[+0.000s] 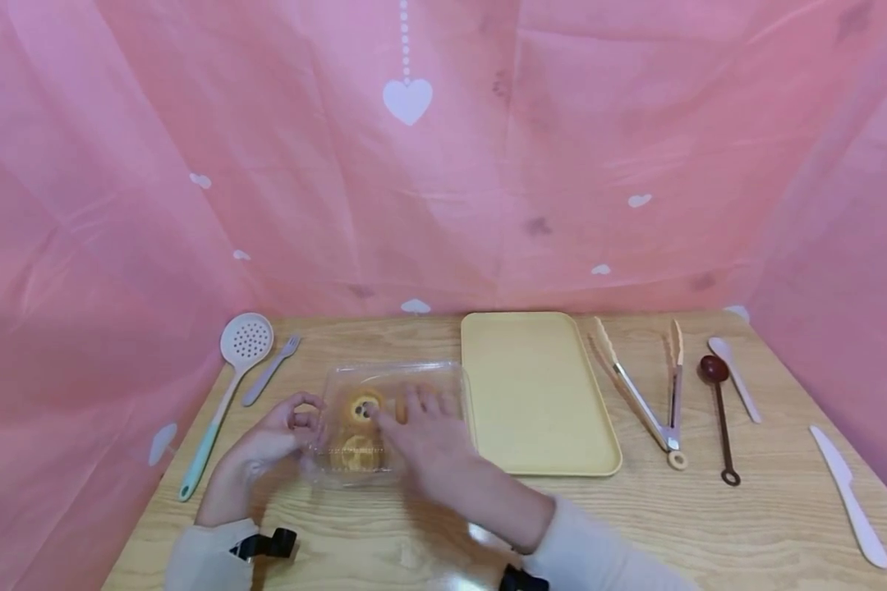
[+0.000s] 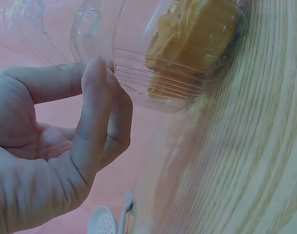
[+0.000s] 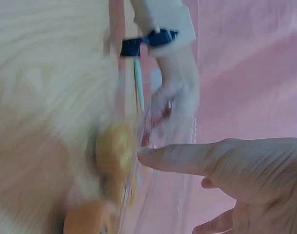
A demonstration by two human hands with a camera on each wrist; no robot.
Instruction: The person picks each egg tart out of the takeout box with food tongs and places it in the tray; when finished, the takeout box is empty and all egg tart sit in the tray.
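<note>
A clear plastic clamshell box (image 1: 340,377) lies on the table and holds several golden-brown pastries. One round pastry (image 1: 360,408) shows dark spots on top; another pastry (image 1: 360,454) sits nearer the front. At the box's left edge, my left hand (image 1: 281,431) pinches the thin plastic between thumb and fingertips. My right hand (image 1: 436,447) reaches over the right half with its fingers straight, partly covering the pastries there. In the right wrist view, the right thumb (image 3: 172,158) meets the clear plastic. Whether the lid is fully down I cannot tell.
A yellow tray (image 1: 540,394) stands right of the box. Tongs (image 1: 646,402), a brown ladle (image 1: 719,410), a pale spoon (image 1: 735,382) and a white knife (image 1: 850,497) lie farther right. On the left are a skimmer (image 1: 229,394) and a small fork (image 1: 272,371). Pink cloth (image 1: 488,164) hangs behind.
</note>
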